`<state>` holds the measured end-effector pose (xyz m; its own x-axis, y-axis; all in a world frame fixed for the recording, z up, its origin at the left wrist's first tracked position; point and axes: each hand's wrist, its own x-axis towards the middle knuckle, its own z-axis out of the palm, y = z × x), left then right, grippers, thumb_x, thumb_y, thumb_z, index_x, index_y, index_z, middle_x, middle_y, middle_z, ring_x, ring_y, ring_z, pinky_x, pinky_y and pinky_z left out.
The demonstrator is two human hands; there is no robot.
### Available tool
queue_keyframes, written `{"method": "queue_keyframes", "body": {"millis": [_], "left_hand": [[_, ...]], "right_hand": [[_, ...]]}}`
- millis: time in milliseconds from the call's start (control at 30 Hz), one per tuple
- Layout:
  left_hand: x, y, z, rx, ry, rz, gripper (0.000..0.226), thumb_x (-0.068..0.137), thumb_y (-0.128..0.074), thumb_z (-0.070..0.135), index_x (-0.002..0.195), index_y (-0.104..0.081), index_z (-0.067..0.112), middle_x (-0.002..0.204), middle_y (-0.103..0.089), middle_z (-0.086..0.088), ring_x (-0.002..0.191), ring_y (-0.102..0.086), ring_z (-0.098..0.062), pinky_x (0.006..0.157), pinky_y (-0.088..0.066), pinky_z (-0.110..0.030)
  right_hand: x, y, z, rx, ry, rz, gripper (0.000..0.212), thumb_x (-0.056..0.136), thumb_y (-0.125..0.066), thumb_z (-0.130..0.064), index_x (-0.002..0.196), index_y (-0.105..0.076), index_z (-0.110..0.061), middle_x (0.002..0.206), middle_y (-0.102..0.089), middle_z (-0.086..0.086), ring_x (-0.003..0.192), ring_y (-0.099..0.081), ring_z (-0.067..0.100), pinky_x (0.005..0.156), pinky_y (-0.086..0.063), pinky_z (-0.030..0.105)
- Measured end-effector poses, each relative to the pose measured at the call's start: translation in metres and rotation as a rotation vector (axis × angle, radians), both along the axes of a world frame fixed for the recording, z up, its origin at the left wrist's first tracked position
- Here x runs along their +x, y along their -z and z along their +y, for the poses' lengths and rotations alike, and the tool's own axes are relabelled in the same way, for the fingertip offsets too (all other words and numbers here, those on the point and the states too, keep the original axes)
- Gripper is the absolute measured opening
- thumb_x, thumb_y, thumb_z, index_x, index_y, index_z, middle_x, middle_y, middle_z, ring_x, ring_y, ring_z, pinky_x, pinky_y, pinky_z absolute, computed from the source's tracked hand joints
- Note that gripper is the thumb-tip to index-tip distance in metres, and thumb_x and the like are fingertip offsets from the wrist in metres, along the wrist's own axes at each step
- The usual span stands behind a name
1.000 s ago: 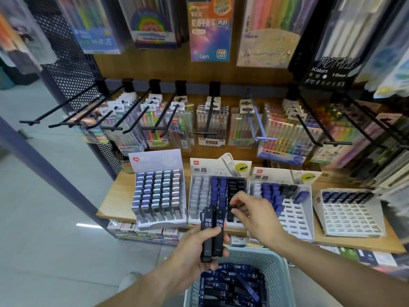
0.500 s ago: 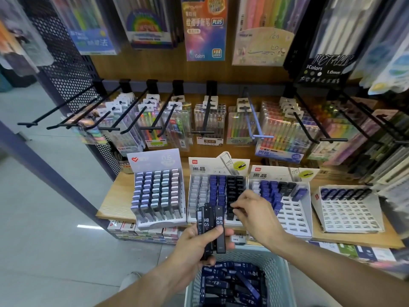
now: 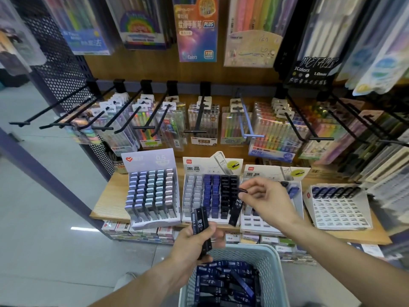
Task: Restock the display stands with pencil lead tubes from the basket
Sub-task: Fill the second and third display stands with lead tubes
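Black lead tubes: one (image 3: 235, 209) in right-hand (image 3: 263, 199) pinch grip, about three (image 3: 201, 231) in left fist (image 3: 194, 245).

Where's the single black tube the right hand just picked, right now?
In the head view, right of centre: the black HB 0.5 tube hangs from the right hand, pinched by its top, in front of the middle display stand.

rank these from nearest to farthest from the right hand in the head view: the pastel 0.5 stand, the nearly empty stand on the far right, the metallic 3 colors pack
From the right hand:
1. Nearly empty stand, on the shelf to its right.
2. Pastel 0.5 stand, on the shelf to its left, past the middle stand.
3. Metallic 3 colors pack, hanging high on the wall, upper right.
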<state>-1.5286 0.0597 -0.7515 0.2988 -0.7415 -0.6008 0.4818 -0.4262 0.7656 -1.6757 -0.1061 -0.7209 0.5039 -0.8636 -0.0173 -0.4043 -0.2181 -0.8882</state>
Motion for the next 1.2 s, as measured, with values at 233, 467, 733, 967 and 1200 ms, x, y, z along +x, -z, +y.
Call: {"method": "queue_keyframes", "body": {"millis": [233,467,733,967,1200], "left_hand": [[0.004,0.007,0.001,0.020,0.051,0.075,0.035,0.085,-0.079,0.023,0.106,-0.059,0.003,0.071,-0.058,-0.003,0.052,-0.046,-0.015,0.038,-0.025,-0.024],[0.004,0.004,-0.001,-0.032,0.109,0.182,0.030,0.086,-0.054,0.013,0.114,-0.060,0.006,0.067,-0.048,0.001,0.052,-0.037,-0.013,0.037,-0.021,-0.022],[0.000,0.000,0.000,-0.047,0.098,0.119,0.031,0.094,-0.052,0.010,0.124,-0.055,0.002,0.076,-0.062,-0.008,0.056,-0.052,-0.019,0.037,-0.029,-0.023],[-0.004,-0.012,-0.004,-0.088,0.115,0.156,0.037,0.095,-0.064,0.014,0.131,-0.060,0.006,0.109,-0.074,-0.021,0.083,-0.071,-0.033,0.045,-0.039,-0.027],[-0.026,-0.024,-0.013,-0.139,0.258,0.214,0.035,0.096,-0.062,0.014,0.130,-0.059,0.007,0.118,-0.071,-0.025,0.092,-0.072,-0.036,0.050,-0.039,-0.028]], "right_hand": [[-0.005,0.034,0.004,-0.397,-0.166,0.316,0.016,0.088,-0.073,-0.018,0.099,-0.068,-0.029,0.093,-0.067,-0.014,0.076,-0.065,0.002,0.075,-0.056,0.022],[-0.001,0.043,0.004,-0.425,-0.193,0.333,0.015,0.089,-0.073,-0.021,0.101,-0.070,-0.029,0.092,-0.070,-0.015,0.079,-0.065,0.002,0.076,-0.055,0.021],[0.003,0.050,0.006,-0.463,-0.212,0.408,0.019,0.092,-0.071,-0.016,0.109,-0.076,-0.024,0.100,-0.064,-0.011,0.080,-0.065,0.008,0.079,-0.056,0.032],[0.011,0.018,0.016,-0.100,-0.062,0.161,0.012,0.092,-0.071,-0.031,0.103,-0.074,-0.030,0.087,-0.070,-0.009,0.071,-0.065,0.007,0.073,-0.054,0.026],[-0.012,-0.016,0.030,0.433,-0.103,-0.041,0.025,0.078,-0.086,-0.014,0.098,-0.072,-0.012,0.080,-0.075,0.007,0.068,-0.070,0.015,0.067,-0.054,0.021]]}}
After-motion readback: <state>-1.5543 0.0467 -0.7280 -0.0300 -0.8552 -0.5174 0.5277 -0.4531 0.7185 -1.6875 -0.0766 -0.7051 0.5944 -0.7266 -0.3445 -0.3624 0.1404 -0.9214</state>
